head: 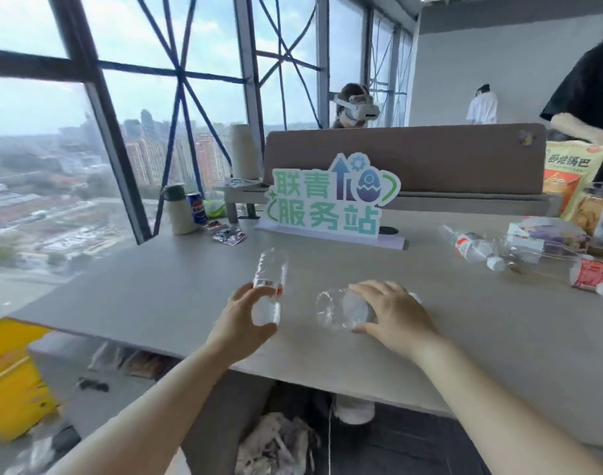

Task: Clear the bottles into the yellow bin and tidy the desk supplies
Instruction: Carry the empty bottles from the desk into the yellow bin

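The left hand (248,313) is curled round the lower part of the left bottle (269,286), a clear one held off the table (156,286) and tipped slightly away. Just to its right, the right hand (389,313) lies over the right bottle (337,311), fingers wrapped across the top and thumb at the near side. This bottle lies on its side on the table. The yellow bin (12,378) stands on the floor, well left of and below the left hand. Beyond and right of the right hand, a third bottle (471,246) and a fourth bottle (591,274), both with red labels, lie on the table. Farther off, beyond both hands, stands a sign (331,200). Far left of it are a can (197,207) and a flask (178,210).
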Available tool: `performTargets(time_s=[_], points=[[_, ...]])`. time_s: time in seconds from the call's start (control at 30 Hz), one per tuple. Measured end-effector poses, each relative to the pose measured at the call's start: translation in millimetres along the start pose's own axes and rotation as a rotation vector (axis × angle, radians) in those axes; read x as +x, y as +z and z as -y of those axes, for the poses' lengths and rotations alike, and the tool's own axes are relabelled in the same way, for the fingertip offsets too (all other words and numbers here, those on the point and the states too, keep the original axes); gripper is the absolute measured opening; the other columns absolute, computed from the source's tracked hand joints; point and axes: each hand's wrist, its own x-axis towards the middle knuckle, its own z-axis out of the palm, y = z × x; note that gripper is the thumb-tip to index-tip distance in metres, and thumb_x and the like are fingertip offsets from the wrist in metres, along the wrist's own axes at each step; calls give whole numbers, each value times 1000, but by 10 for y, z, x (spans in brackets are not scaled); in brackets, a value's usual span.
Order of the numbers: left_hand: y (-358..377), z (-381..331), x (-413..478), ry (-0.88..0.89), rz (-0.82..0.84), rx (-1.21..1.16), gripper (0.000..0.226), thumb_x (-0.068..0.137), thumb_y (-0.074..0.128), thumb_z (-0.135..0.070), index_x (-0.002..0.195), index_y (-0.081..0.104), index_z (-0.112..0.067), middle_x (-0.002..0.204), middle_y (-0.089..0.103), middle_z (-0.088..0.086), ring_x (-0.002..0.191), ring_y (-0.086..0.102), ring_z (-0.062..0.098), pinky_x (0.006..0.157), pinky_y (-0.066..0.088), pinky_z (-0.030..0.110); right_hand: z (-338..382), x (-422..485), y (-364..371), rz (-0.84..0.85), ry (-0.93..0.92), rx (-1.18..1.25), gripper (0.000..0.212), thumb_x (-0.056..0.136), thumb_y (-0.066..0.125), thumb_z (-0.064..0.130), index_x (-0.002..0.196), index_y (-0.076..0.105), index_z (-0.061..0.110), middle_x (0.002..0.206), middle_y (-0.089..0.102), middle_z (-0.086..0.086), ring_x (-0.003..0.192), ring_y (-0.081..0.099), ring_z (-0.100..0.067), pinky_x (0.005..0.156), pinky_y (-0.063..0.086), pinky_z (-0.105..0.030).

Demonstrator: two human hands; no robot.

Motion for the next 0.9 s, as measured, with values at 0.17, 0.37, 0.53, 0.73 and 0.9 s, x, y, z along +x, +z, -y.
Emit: performTargets(time_s=[0.17, 0.37, 0.53, 0.73, 0.9], points=[[-1189, 712, -722, -102, -180, 58, 63, 66, 75, -8, 110, 49, -47, 129, 43, -1, 119, 42, 15, 93, 30, 18, 1452, 375, 230, -91, -225, 229, 74, 79, 66, 54, 142, 38, 27, 141, 46, 4, 124, 47, -20, 101, 37, -31], [-2567, 1723, -1422, -261, -409, 171, 63, 68, 76, -10, 124, 55, -31, 126, 44, 2, 119, 40, 17, 91, 29, 20, 3248, 1007, 616, -129, -363, 656, 70, 74, 74, 45, 132, 49, 15, 126, 56, -6, 109, 58, -23, 91, 50, -37], [-3268, 2471, -1838, -386, -566, 189, 66, 69, 76, -12, 128, 49, -25, 122, 45, -4, 110, 40, 8, 88, 30, 20, 4446, 1508, 983, -148, -478, 876, 71, 73, 71, 48, 131, 47, 13, 127, 55, -6, 109, 58, -18, 90, 52, -34], [-3715, 3057, -1988, -467, -646, 223, 70, 69, 78, -18, 130, 44, -20, 127, 56, 1, 114, 53, 16, 87, 39, 24, 5292, 1880, 1338, -151, -516, 1100, 72, 73, 71, 47, 130, 46, 10, 123, 59, -8, 101, 64, -16, 83, 54, -22], [-3832, 3298, -1787, -463, -645, 227, 71, 72, 74, -16, 135, 41, -19, 132, 53, 4, 117, 50, 17, 88, 38, 24, 5633, 2117, 1563, -95, -531, 1204, 68, 74, 72, 47, 129, 45, 17, 124, 59, -8, 108, 63, -17, 89, 55, -34]])
